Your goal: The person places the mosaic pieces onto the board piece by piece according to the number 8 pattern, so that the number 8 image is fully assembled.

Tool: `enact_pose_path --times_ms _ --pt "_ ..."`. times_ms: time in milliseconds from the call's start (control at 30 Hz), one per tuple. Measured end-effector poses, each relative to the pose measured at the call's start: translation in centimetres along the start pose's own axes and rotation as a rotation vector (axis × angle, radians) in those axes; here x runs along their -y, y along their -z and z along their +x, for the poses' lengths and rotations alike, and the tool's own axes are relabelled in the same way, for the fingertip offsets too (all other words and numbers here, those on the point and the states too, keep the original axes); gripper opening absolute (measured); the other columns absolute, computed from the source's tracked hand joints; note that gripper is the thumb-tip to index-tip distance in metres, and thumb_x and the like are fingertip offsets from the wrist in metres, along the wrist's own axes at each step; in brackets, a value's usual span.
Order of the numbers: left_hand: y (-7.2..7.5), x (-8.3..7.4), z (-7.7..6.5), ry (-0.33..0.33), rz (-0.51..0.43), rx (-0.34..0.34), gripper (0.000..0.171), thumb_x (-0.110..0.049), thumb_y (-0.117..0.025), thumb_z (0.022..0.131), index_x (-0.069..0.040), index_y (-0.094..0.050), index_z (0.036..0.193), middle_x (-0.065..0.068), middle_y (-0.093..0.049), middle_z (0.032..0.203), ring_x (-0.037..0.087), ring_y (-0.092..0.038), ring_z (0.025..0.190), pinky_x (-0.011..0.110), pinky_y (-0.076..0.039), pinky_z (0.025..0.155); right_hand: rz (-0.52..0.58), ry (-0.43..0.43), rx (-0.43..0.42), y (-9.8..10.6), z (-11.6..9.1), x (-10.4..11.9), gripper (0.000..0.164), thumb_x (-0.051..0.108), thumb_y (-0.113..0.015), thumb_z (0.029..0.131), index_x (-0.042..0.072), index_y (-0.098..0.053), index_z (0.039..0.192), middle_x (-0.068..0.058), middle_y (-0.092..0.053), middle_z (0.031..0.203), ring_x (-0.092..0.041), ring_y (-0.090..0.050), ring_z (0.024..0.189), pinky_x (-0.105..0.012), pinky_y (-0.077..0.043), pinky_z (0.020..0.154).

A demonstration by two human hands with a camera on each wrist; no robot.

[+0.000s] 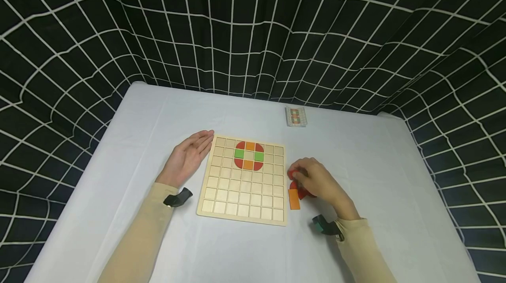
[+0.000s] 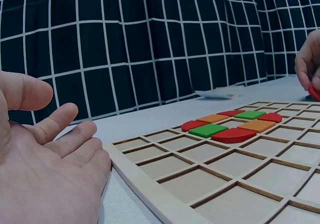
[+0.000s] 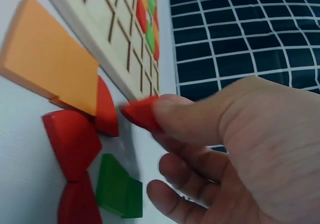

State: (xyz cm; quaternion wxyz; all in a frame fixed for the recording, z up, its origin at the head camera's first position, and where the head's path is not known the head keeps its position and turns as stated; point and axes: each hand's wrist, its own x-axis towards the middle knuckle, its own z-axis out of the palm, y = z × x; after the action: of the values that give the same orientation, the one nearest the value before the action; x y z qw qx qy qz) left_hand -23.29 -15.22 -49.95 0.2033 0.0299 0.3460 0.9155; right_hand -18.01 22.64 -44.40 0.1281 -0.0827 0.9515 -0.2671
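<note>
A wooden grid board [image 1: 233, 185] lies on the table. A ring of red, orange and green tiles sits in its upper cells, with a green tile [image 2: 208, 130] and a red quarter-round tile [image 2: 233, 135] on the near side. My left hand [image 1: 186, 155] rests palm up beside the board's left edge, fingers straight, holding nothing. Off the board's right side, my right hand [image 1: 316, 179] pinches a red quarter-round tile [image 3: 141, 113] between thumb and finger. Below that hand lie orange tiles [image 3: 47, 49], red quarter-round tiles [image 3: 72, 141] and green tiles [image 3: 112, 184].
A small stack of pattern cards [image 1: 295, 117] lies on the white-covered table [image 1: 178, 107] beyond the board. A black curtain with a white grid [image 1: 245, 32] hangs behind and around the table. Each wrist wears a dark camera mount [image 1: 178, 197].
</note>
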Motion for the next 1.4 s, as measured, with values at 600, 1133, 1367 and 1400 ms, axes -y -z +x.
enact_pose_path --times_ms 600,1133,1367,1400 --pt "0.3 0.2 0.0 0.0 -0.017 -0.004 0.052 -0.021 -0.029 0.113 0.005 -0.017 0.156 0.015 -0.013 0.17 0.024 -0.012 0.16 0.031 -0.015 0.134 0.122 0.072 -0.107 0.9 1.0 2.6 0.02 0.017 -0.072 0.095 0.008 -0.073 0.112 -0.003 -0.071 0.102 -0.021 -0.064 0.084 -0.026 -0.061 0.066" --pt "0.2 0.1 0.1 -0.004 -0.005 0.013 0.053 -0.021 -0.027 0.113 0.006 -0.013 0.157 0.017 -0.01 0.171 0.025 -0.012 0.16 0.032 -0.015 0.134 0.194 0.174 -0.121 0.9 1.8 5.2 0.018 0.008 -0.072 0.094 0.007 -0.072 0.111 -0.004 -0.075 0.1 -0.019 -0.064 0.09 -0.038 -0.059 0.085" --pt "0.1 0.0 0.1 -0.006 0.002 0.011 0.054 -0.021 -0.027 0.113 0.006 -0.012 0.158 0.017 -0.011 0.171 0.025 -0.013 0.16 0.031 -0.015 0.134 0.205 0.186 -0.09 0.0 2.3 5.6 0.019 0.009 -0.069 0.096 0.006 -0.073 0.114 -0.001 -0.075 0.103 -0.018 -0.062 0.091 -0.036 -0.057 0.086" --pt "0.1 0.0 0.1 -0.006 0.001 0.013 0.054 -0.021 -0.027 0.113 0.006 -0.012 0.158 0.017 -0.011 0.17 0.025 -0.013 0.16 0.032 -0.015 0.134 0.209 0.18 -0.086 -0.1 2.3 5.7 0.019 0.01 -0.069 0.096 0.007 -0.073 0.114 -0.001 -0.075 0.102 -0.018 -0.063 0.091 -0.035 -0.057 0.085"
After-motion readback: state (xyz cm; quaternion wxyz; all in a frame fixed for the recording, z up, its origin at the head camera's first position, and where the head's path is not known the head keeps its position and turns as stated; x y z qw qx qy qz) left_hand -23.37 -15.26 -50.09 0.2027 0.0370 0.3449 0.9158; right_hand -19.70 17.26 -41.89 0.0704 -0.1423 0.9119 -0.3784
